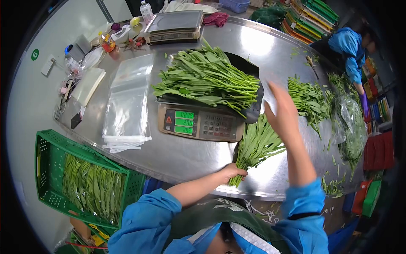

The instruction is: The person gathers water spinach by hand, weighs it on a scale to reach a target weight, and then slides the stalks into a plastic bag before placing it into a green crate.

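Note:
My left hand (231,172) is closed around the stems of a bunch of leafy greens (258,144) at the table's near edge. Over the table to the right of the scale, my right hand (281,110) is raised with thumb and fingers apart, holding nothing. A large pile of greens (207,76) lies in a black tray (252,112) on the digital scale (201,122), whose green displays are lit. Loose greens (311,99) lie on the metal table to the right of my right hand.
Clear plastic bags (129,97) lie left of the scale. A green crate (80,148) with bagged greens stands at the lower left. A second scale (174,27) is at the back. A knife (312,65) and bagged greens (351,127) lie right, near a co-worker (349,46).

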`<action>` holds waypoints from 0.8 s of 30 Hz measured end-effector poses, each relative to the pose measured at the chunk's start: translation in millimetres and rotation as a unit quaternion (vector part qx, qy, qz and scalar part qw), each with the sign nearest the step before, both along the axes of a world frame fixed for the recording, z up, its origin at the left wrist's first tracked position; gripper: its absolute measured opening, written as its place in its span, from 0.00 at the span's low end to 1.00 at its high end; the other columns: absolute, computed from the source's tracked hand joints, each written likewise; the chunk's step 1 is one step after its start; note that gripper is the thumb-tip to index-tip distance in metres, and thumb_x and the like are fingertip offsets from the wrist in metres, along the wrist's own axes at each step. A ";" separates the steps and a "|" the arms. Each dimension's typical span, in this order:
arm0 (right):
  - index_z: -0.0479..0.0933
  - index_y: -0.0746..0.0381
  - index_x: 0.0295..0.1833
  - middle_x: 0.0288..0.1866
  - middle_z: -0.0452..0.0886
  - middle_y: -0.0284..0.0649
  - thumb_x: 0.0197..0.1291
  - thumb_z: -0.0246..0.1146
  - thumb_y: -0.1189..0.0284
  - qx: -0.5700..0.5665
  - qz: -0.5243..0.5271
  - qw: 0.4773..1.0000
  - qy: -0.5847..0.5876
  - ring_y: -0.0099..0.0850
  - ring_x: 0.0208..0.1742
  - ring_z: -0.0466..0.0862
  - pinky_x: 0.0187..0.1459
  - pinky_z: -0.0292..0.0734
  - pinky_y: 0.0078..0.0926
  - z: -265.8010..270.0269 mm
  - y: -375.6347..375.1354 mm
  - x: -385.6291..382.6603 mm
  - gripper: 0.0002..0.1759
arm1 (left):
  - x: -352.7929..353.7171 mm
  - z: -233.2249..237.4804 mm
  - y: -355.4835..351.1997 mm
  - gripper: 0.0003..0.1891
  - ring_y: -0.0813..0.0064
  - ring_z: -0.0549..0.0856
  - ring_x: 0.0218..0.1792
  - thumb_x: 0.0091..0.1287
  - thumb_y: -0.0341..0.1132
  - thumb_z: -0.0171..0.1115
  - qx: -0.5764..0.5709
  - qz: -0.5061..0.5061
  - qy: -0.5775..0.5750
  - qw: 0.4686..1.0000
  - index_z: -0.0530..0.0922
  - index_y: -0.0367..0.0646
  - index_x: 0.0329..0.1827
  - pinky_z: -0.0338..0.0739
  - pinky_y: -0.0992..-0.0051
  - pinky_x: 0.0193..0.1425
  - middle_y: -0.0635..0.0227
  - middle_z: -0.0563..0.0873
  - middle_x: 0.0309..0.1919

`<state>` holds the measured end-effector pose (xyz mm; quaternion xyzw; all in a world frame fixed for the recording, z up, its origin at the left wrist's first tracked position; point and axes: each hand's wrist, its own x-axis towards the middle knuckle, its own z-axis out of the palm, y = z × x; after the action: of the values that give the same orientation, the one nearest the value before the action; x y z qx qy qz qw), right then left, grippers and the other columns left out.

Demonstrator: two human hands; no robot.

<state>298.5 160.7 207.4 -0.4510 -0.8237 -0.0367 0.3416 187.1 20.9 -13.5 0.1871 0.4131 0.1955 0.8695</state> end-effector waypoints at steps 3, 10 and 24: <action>0.60 0.66 0.61 0.42 0.78 0.53 0.48 0.66 0.68 -0.367 -0.233 0.899 0.052 0.45 0.44 0.79 0.45 0.73 0.37 -47.8 -90.7 51.6 0.35 | 35.7 18.6 -10.7 0.08 0.73 0.79 0.25 0.51 0.25 0.63 0.087 0.073 0.012 0.993 0.74 0.36 0.34 0.75 0.74 0.29 0.67 0.79 0.25; 0.48 0.70 0.66 0.62 0.58 0.60 0.42 0.67 0.77 -0.383 -0.227 0.893 0.069 0.54 0.63 0.61 0.61 0.59 0.38 -119.8 -172.9 94.7 0.47 | 120.7 53.1 -42.3 0.27 0.70 0.74 0.48 0.55 0.30 0.60 0.183 -0.017 -0.036 0.982 0.64 0.33 0.57 0.70 0.71 0.51 0.56 0.76 0.48; 0.72 0.62 0.38 0.38 0.74 0.41 0.41 0.67 0.69 -0.018 -0.045 0.990 -0.133 0.38 0.44 0.73 0.44 0.67 0.34 -53.4 52.1 -69.0 0.17 | -30.3 51.4 -38.4 0.16 0.73 0.81 0.39 0.57 0.32 0.58 0.401 -0.187 0.079 0.894 0.74 0.39 0.49 0.74 0.75 0.46 0.62 0.82 0.38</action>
<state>229.6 212.7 154.0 -0.4846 -0.8413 -0.0973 0.2188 156.8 -17.5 37.9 0.6080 0.3248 0.1630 0.7059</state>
